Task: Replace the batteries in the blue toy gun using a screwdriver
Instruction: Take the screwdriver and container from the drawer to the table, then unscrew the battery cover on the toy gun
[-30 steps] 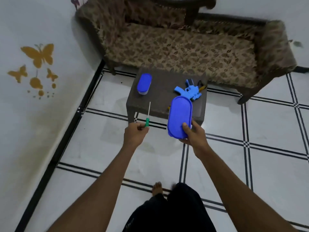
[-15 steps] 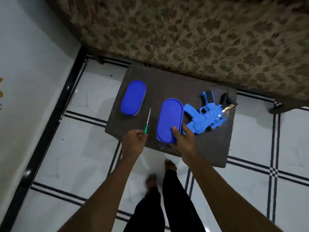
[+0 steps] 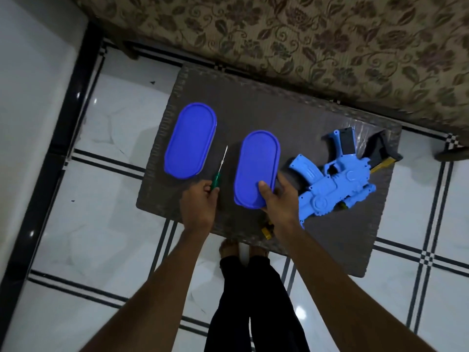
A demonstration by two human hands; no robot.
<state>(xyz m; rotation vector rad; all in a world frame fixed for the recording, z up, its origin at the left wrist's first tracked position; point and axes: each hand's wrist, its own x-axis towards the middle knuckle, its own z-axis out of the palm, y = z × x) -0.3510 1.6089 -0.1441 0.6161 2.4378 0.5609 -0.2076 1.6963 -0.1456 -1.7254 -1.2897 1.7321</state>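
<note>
Dark table (image 3: 291,118) by sofa. Our left hand (image 3: 199,201) grips screwdriver (image 3: 218,171), right hand (image 3: 278,199) grips box (image 3: 256,168) near front edge; gun (image 3: 335,179) untouched. Box could tip off.

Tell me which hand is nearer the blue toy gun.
Right. The right hand, gripping a blue box, sits just beside the blue toy gun; the left hand, holding the screwdriver, is farther left.
</note>
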